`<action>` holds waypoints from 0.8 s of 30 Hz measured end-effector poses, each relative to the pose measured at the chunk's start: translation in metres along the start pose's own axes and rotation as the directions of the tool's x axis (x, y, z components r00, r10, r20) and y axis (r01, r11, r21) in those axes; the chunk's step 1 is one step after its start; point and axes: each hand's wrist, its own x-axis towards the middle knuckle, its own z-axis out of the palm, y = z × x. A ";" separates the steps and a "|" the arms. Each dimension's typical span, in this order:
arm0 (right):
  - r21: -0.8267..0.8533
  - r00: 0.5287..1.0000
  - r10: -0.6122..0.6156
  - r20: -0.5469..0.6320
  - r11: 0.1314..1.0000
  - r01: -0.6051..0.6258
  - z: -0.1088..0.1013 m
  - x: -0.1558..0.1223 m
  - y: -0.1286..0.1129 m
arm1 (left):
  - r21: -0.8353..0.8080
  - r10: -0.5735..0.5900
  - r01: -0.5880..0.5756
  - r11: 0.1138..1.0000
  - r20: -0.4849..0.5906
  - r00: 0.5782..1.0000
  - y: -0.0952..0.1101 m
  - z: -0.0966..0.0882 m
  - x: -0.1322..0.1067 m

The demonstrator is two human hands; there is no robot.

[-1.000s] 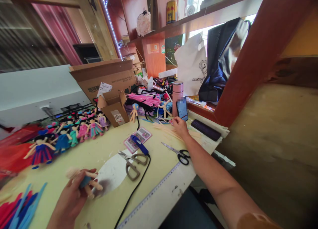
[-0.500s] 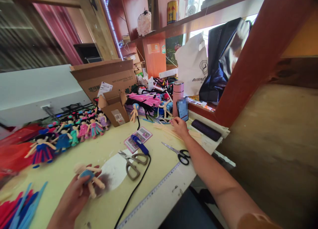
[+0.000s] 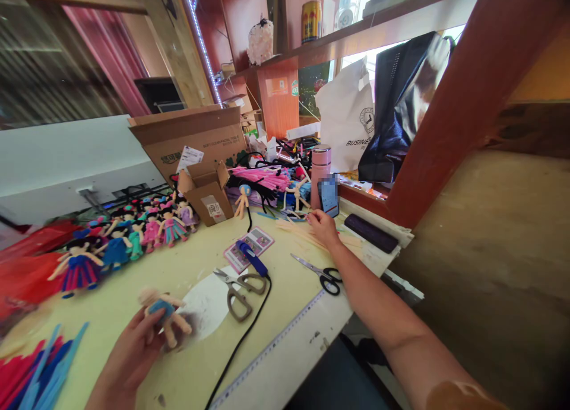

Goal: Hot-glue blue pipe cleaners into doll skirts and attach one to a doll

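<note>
My left hand (image 3: 138, 342) is closed around a small beige pipe-cleaner doll (image 3: 171, 318) with a blue body, held over the near left of the table. My right hand (image 3: 323, 227) reaches to the far side, its fingers pinched together above loose beige pipe cleaners (image 3: 299, 232). What it holds, if anything, is too small to make out. A phone (image 3: 328, 196) and a pink bottle (image 3: 319, 172) stand just behind that hand. Another unclothed doll (image 3: 243, 201) with a blue head leans by the small carton.
Grey-handled scissors (image 3: 238, 294), black-handled scissors (image 3: 323, 275) and a blue corded tool (image 3: 252, 258) lie mid-table. Finished dolls (image 3: 169, 226) crowd the left. Red and blue strips (image 3: 47, 362) lie near left. A cardboard box (image 3: 191, 143) stands behind. A ruler strip (image 3: 276, 345) runs along the edge.
My left hand has shifted slightly right and tilted the doll a little. My right hand stays in nearly the same place, fingers still pinched.
</note>
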 end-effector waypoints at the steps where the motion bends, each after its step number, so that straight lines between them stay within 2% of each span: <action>1: -0.001 1.000 -0.001 0.001 1.000 0.001 0.000 0.000 0.000 | 0.010 -0.010 0.009 1.000 0.032 0.999 0.000 0.000 -0.001; 4: 0.000 1.000 -0.004 0.005 1.000 0.004 0.000 0.000 0.001 | 0.015 -0.033 0.032 0.999 0.078 0.996 0.000 -0.001 0.000; 9: 0.029 1.000 -0.015 -0.001 0.999 0.015 0.001 -0.001 0.000 | -0.069 -0.016 0.012 0.998 -0.053 0.998 -0.006 -0.007 0.008; 13: 0.074 0.999 -0.038 -0.016 0.996 0.039 -0.004 0.001 -0.016 | -0.118 -0.013 -0.001 0.993 -0.115 0.993 -0.005 -0.008 0.008; 17: 0.116 0.995 -0.097 -0.023 0.988 0.099 -0.022 -0.002 -0.056 | -0.163 0.007 -0.027 0.986 -0.123 0.992 -0.002 -0.006 0.007; 20: 0.203 0.976 -0.214 0.031 0.958 0.203 -0.034 -0.025 -0.102 | -0.148 0.051 -0.066 0.987 -0.103 0.993 -0.004 -0.006 0.005; 22: 0.256 0.951 -0.280 0.131 0.936 0.240 -0.034 -0.053 -0.134 | -0.095 0.103 -0.108 0.990 -0.057 0.993 -0.006 -0.003 0.000; 24: 0.271 0.888 -0.352 0.295 0.922 0.275 -0.027 -0.085 -0.161 | -0.036 0.184 -0.183 0.982 0.030 0.982 -0.009 0.000 -0.005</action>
